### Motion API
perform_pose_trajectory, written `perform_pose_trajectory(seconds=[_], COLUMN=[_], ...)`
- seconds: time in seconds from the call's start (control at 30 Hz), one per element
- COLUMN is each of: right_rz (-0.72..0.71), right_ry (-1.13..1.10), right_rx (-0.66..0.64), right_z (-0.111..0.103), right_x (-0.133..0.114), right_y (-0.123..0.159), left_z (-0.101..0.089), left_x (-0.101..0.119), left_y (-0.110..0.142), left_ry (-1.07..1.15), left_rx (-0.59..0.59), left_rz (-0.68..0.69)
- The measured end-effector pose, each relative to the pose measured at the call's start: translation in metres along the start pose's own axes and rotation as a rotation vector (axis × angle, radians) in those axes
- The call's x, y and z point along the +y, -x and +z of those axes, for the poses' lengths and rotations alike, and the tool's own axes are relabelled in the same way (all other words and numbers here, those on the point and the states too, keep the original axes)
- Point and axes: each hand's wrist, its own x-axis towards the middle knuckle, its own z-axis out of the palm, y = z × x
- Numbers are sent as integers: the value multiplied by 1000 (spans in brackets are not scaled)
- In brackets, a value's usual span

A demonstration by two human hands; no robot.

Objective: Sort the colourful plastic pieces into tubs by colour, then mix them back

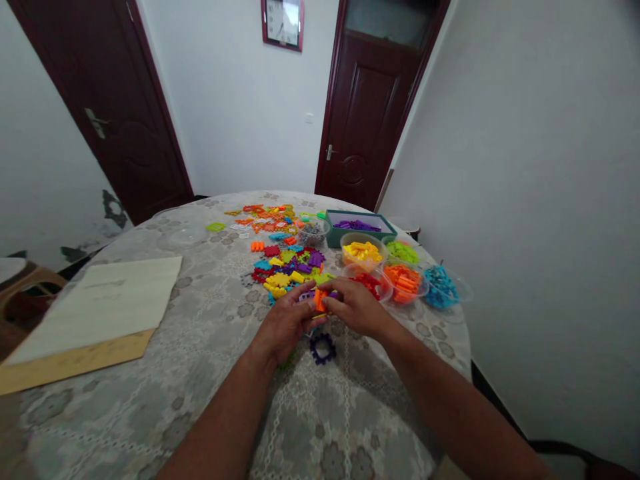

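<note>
a: where's the orange piece (320, 301)?

b: over the table (215, 333), between both hands, with a purple piece (307, 295) right by it. whether the two are joined, i can't tell.

a: and the hands?

b: the left hand (286, 320) has its thumb on the orange piece and its fingers curled beneath. the right hand (356, 303) is pinching at the other side, thumb below forefinger. how hard either presses doesn't show.

a: heavy, would you say?

b: light, i'd guess. it looks like moulded plastic: stiff, not very fragile, perhaps a bit slippery on the smooth faces.

a: best hold?

b: by two opposite sides, i'd say, thumb against forefinger, with the other hand steadying the purple piece. pads rather than nails, in case it slides.

a: anything close by?

b: a dark gear (315, 350) lies on the near side of the hands, and a pile (281, 280) of coloured parts just beyond them.
</note>
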Motion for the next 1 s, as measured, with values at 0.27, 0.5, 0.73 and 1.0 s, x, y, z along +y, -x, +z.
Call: perform_pose_trajectory(seconds=[0.27,0.5,0.73,1.0], right_rz=[201,190,473,408], right_ry=[-379,119,428,453], right_rx=[-88,459,749,620], right_z=[-17,-87,-133,-115], right_x=[11,51,122,139], right_y=[2,16,49,37], left_z=[4,-6,-9,-9], left_x=[4,4,7,2], left_y=[2,-6,-9,-10], left_ry=[-119,-16,15,-154], left_rx=[9,257,401,435], left_rz=[-16,127,224,238])
